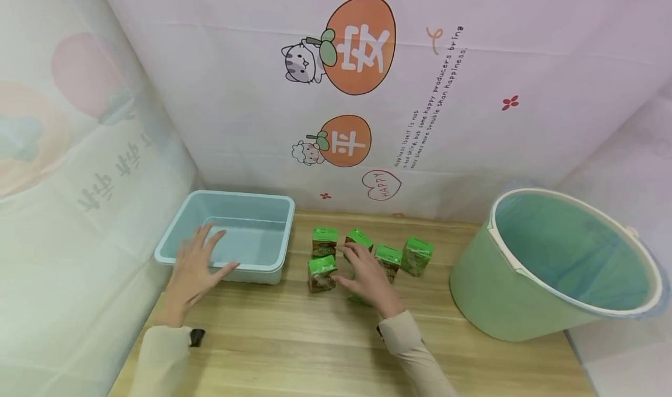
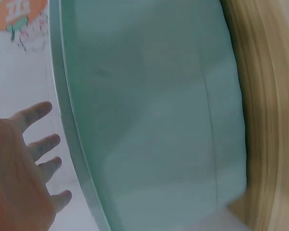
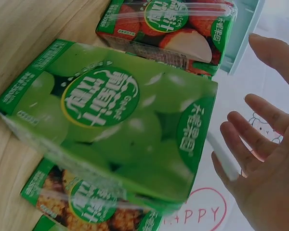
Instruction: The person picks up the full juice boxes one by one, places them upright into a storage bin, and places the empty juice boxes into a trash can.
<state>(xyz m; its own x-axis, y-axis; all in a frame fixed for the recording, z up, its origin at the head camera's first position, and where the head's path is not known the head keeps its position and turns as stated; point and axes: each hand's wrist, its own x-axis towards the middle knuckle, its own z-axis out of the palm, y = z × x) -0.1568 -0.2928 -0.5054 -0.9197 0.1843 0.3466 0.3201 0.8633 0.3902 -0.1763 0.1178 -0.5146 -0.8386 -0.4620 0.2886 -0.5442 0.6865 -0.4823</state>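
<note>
My left hand [image 1: 191, 269], fingers spread, hovers over the near left part of a light blue plastic basin [image 1: 241, 196]; in the left wrist view its fingers show beside the basin's rim [image 2: 70, 101]. My right hand [image 1: 370, 280] reaches among several small juice boxes with green tops, its fingers apart. Its thumb is close to the front left juice box [image 1: 321, 276]. Another juice box [image 1: 324, 244] stands behind that one. In the right wrist view a green grape juice box [image 3: 154, 125] fills the middle, with the straightened fingers beyond it; the palm holds nothing.
A large pale green bucket [image 1: 493, 298] stands on the right of the wooden table [image 1: 273, 338]. One juice box [image 1: 417, 256] is at the right end of the group. Printed cloth walls [image 1: 252, 123] enclose the table at the back and sides.
</note>
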